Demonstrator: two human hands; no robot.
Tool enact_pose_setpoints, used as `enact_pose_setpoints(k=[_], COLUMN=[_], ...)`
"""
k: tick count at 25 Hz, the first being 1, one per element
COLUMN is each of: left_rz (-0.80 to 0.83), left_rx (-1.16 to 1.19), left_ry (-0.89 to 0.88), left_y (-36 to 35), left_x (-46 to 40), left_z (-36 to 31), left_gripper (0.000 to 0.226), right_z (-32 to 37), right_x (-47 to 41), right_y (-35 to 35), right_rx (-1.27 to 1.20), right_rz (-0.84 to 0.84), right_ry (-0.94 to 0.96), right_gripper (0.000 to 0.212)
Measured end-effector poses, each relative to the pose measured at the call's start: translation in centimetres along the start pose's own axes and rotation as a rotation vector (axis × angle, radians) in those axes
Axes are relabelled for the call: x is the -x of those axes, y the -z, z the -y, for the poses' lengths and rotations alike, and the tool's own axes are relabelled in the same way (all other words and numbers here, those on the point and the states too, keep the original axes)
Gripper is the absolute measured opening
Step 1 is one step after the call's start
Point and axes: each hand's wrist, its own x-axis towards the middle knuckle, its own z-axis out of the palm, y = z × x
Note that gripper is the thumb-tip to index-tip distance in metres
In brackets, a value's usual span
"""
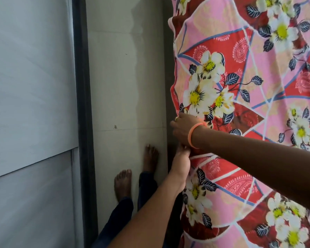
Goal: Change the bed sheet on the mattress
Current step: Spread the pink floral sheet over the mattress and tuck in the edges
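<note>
Gripping the bed sheet [240,83] edge, apparently, both left hand [181,163] and right hand [184,129] meet.

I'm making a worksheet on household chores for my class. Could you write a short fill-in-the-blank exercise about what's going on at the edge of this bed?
1. The bed sheet is printed with white ____ on red and pink patches.
2. The right hand wears an ____ bangle at the wrist.
3. Both hands work at the sheet's ____ edge, the left hand below the right in the picture.
4. The person's feet on the floor are ____.

Missing words: flowers; orange; left; bare
</note>
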Motion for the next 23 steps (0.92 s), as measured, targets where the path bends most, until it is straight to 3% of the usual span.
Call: enact_pose_setpoints(k=[7,11,15,16,18,19,21,23], left_rz=[-0.081,-0.322,-0.216,-0.250,-0.418,-0.474,-0.474,-0.426], left_rx=[0.100,-0.303,-0.113,-0.131,-0.397,-0.497,-0.460,-0.328], left_ry=[0.173,0.308,0.333,0.315,0.214,0.123,-0.061,-0.205], left_y=[-0.2,0.3,0.6,0.5,0.4,0.1,-1.0,-2.2], left_x=[-1.7,-2.8,-2.8,-3.0,-3.6,-3.7,-3.7,-5.0], left_z=[-0.7,-2.4,-2.7,-3.0,-4.7,-6.0,-9.6,-12.9], left_gripper=[0.040,0.043,0.031,0.030,0.026,0.023,0.019,0.021], right_z=[-1.2,-1.2,-2.1,-2.3,-3.5,-4.7,-8.3,-12.6], right_x=[-0.8,-2.1,-1.8,-1.7,-1.2,-1.2,-1.6,-2.7], right_y=[-0.1,0.1,0.4,0.9,2.8,3.9,5.5,6.2], right_rx=[0.035,0.100,0.034,-0.100,-0.411,-0.451,-0.291,-0.098], right_rz=[0.012,0.075,0.035,0.050,0.039,-0.018,-0.199,-0.221], right_ry=[0.076,0.067,0.092,0.088,0.051,0.027,-0.022,-0.035], right_gripper=[0.029,0.041,0.036,0.034,0.032,0.029,0.024,0.026])
